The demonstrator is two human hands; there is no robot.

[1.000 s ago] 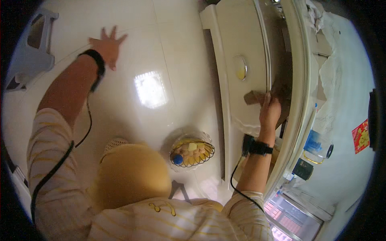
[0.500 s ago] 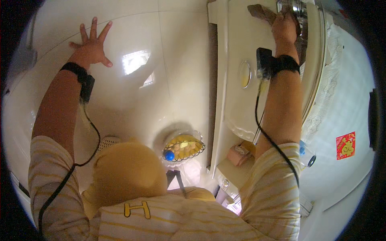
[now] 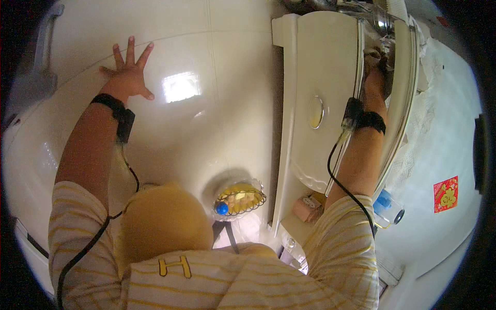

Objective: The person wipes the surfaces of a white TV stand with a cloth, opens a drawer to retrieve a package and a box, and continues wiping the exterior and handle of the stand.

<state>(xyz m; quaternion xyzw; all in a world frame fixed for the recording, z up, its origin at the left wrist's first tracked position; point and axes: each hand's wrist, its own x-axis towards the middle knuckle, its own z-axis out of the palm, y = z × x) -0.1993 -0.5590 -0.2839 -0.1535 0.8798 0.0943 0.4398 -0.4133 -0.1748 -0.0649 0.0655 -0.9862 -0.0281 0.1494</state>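
My left hand (image 3: 129,80) hangs above the glossy pale tiles, fingers spread wide, holding nothing. On the far right, my right hand (image 3: 375,75) is down in the shadowed gap behind a cream panel (image 3: 330,62) with an oval handle (image 3: 316,112). A crumpled brown cloth (image 3: 376,53) shows at its fingers, which look closed round it, though shade hides most of them. Just beyond that hand stands a shiny clear or metal object (image 3: 382,25). Each wrist wears a black strap with a small box and cable.
A wire-rimmed basket of yellow things (image 3: 243,199) with a blue ball (image 3: 221,208) stands close to me. Nearby on the right lie a pink packet (image 3: 308,208) and a clear bottle with blue (image 3: 387,204). White lace (image 3: 413,139) edges the right side, near a red-and-gold card (image 3: 446,195).
My right hand has come nearer and down into the gap; the cloth that spread leftward over the panel is now bunched by it. My left hand stays spread, and the whole view has shifted slightly.
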